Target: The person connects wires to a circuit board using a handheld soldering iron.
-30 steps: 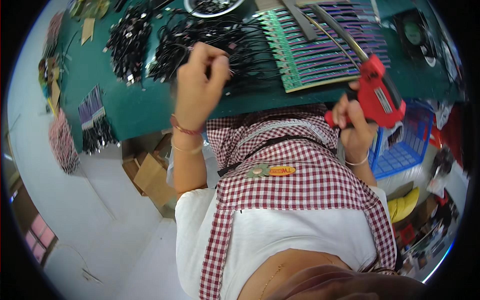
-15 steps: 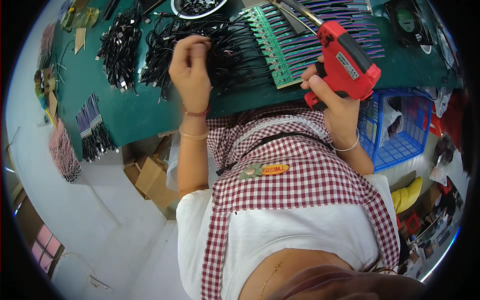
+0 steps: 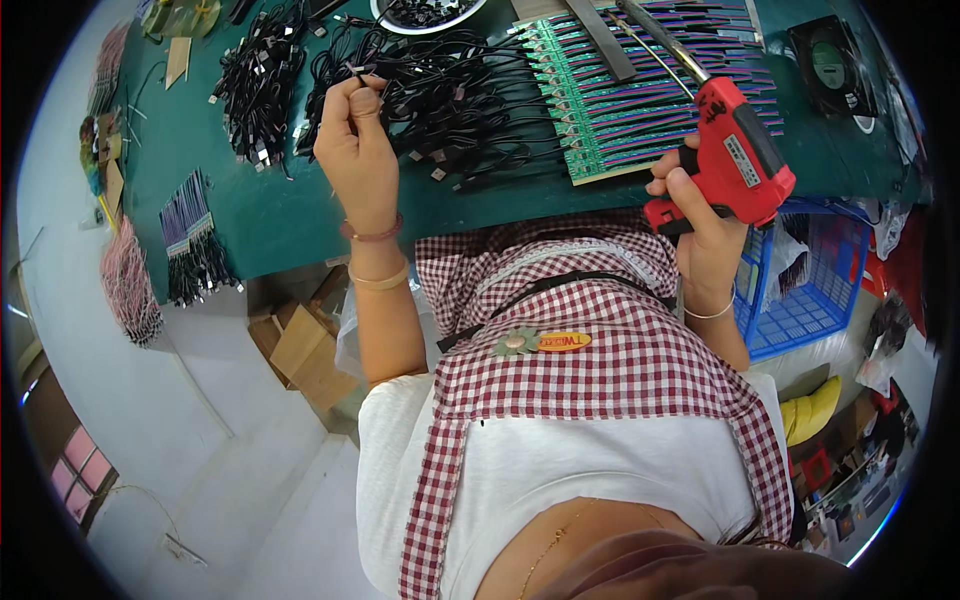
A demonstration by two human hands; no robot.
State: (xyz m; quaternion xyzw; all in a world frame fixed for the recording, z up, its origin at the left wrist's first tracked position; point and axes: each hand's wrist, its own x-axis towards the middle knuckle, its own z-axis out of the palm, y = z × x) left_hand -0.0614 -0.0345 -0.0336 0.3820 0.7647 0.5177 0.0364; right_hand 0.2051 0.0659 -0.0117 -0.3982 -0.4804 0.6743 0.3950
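Observation:
My right hand is wrapped round the grip of a red and black soldering gun, whose metal tip points up and left over a row of green circuit boards. Black cables and thin coloured wires run from the two sides of these boards. Over the left part of the table my left hand is closed in a pinch on the end of a black cable. Just beyond and beside it lies a heap of black cables with metal plugs; the fingers hide part of it.
A white bowl of small black parts stands at the far edge of the green table. Another cable bundle and a wire bundle lie left. A black fan sits far right, and a blue crate below the table's right side.
My left hand has moved slightly left and nearer, now with a cable end at its fingertips. My right hand has carried the soldering gun right and nearer, away from the boards.

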